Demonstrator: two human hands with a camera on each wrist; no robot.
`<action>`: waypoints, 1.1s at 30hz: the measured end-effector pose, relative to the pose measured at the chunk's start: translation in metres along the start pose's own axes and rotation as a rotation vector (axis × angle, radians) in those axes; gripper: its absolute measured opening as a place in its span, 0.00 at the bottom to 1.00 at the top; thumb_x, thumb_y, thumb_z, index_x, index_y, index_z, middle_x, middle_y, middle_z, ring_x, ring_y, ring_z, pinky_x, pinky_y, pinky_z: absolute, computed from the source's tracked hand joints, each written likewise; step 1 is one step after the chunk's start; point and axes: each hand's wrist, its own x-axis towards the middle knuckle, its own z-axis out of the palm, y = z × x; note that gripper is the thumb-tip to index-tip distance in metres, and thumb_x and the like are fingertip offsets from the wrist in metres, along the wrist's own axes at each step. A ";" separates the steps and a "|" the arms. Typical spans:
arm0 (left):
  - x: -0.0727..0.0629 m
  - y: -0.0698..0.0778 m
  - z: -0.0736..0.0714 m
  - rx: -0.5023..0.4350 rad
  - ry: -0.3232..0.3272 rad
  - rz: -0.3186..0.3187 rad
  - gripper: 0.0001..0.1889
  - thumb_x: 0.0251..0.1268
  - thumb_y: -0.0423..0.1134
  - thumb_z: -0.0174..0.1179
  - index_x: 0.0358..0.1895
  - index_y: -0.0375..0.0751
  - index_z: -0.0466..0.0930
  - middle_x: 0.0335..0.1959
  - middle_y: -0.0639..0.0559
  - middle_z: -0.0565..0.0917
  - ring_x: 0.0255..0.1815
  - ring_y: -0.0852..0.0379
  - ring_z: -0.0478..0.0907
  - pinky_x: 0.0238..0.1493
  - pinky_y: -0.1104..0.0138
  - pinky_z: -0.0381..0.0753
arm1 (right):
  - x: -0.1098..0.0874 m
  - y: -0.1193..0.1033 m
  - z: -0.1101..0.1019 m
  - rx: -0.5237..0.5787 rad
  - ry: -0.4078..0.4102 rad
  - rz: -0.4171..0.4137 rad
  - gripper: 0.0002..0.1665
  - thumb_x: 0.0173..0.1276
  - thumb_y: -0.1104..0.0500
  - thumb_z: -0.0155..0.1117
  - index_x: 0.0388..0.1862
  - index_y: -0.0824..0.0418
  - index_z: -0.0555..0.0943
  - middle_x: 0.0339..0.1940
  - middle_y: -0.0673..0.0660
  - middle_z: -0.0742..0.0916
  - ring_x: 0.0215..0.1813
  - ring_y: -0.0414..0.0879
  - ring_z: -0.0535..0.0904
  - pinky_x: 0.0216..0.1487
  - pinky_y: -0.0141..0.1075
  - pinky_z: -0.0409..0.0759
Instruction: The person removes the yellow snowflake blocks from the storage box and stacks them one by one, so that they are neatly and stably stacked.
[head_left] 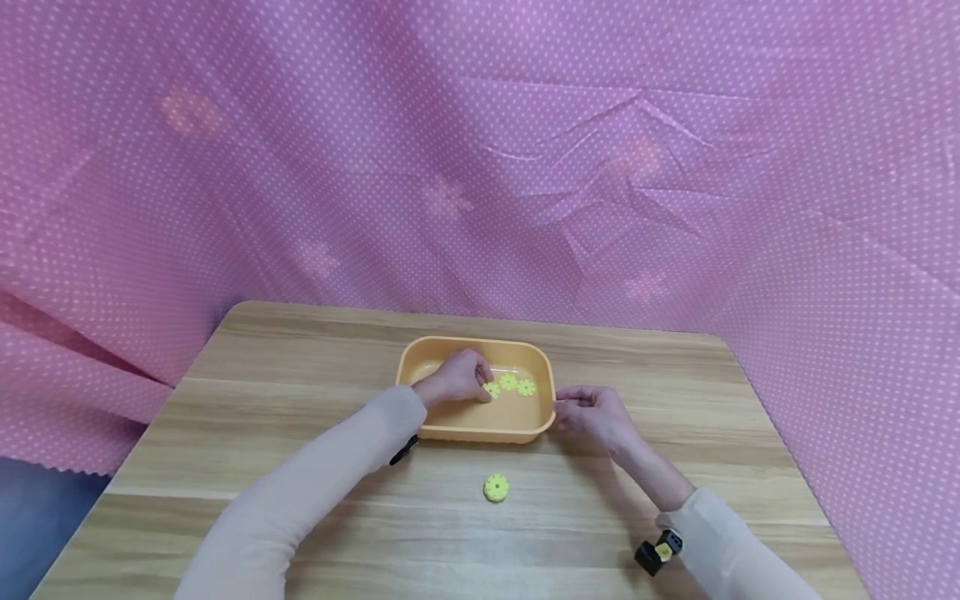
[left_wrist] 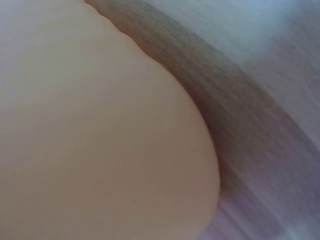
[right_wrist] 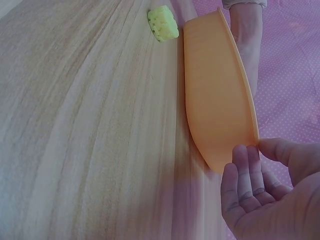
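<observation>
My left hand (head_left: 463, 375) reaches over the near left rim into a shallow orange plastic basin (head_left: 480, 435). Its thumb and index finger pinch a yellow flower-shaped disc (head_left: 492, 389) near the basin floor. Two more yellow flower discs (head_left: 517, 384) lie just right of it. At the basin's right end my right hand (head_left: 596, 412) holds the rim, thumb at the edge and fingers against the outer wall, as the right wrist view shows. The left wrist view holds only the basin's outer wall (left_wrist: 110, 140) and wood; the left fingers are out of it.
A small stack of yellow flower discs (head_left: 496, 487) stands on the wooden table (head_left: 360, 533) in front of the basin; the right wrist view shows the stack (right_wrist: 163, 23) from the side. A pink dotted cloth (head_left: 480, 208) hangs behind and around the table.
</observation>
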 end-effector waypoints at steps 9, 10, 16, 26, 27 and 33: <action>-0.005 -0.006 -0.011 -0.038 -0.018 -0.003 0.09 0.57 0.31 0.76 0.40 0.36 0.88 0.41 0.46 0.89 0.39 0.58 0.82 0.48 0.69 0.85 | 0.001 -0.002 0.001 -0.005 -0.002 0.004 0.24 0.74 0.63 0.68 0.61 0.79 0.79 0.49 0.71 0.91 0.36 0.44 0.91 0.45 0.41 0.93; -0.006 -0.007 -0.012 -0.036 -0.017 0.003 0.08 0.58 0.31 0.76 0.40 0.36 0.89 0.40 0.46 0.90 0.38 0.58 0.82 0.47 0.70 0.84 | 0.000 -0.002 0.001 -0.013 -0.001 0.004 0.24 0.74 0.63 0.68 0.61 0.79 0.79 0.50 0.72 0.91 0.36 0.44 0.91 0.45 0.41 0.93; -0.011 -0.015 -0.017 -0.066 -0.003 0.031 0.06 0.59 0.31 0.75 0.39 0.35 0.90 0.37 0.46 0.90 0.34 0.60 0.81 0.38 0.74 0.82 | 0.000 -0.002 0.001 -0.031 0.008 0.015 0.23 0.73 0.63 0.69 0.61 0.77 0.80 0.52 0.72 0.90 0.37 0.43 0.90 0.46 0.42 0.93; -0.024 -0.008 -0.027 -0.160 0.018 0.012 0.06 0.63 0.30 0.73 0.41 0.33 0.89 0.37 0.44 0.89 0.34 0.60 0.80 0.37 0.74 0.82 | 0.000 -0.001 0.000 -0.023 0.009 0.018 0.23 0.73 0.64 0.69 0.60 0.77 0.80 0.48 0.70 0.92 0.36 0.43 0.90 0.44 0.41 0.93; -0.025 -0.008 -0.028 -0.166 0.024 0.009 0.06 0.63 0.30 0.72 0.41 0.33 0.89 0.38 0.44 0.89 0.34 0.60 0.80 0.37 0.74 0.82 | 0.000 -0.001 0.000 -0.021 0.011 0.022 0.22 0.73 0.64 0.69 0.60 0.77 0.80 0.47 0.69 0.92 0.36 0.43 0.90 0.44 0.41 0.93; -0.033 -0.007 -0.031 -0.198 0.061 -0.009 0.06 0.64 0.32 0.73 0.42 0.35 0.89 0.39 0.44 0.90 0.33 0.60 0.81 0.37 0.73 0.85 | 0.001 -0.001 0.000 -0.026 0.017 0.029 0.22 0.72 0.65 0.69 0.60 0.77 0.80 0.45 0.68 0.92 0.36 0.44 0.90 0.44 0.42 0.93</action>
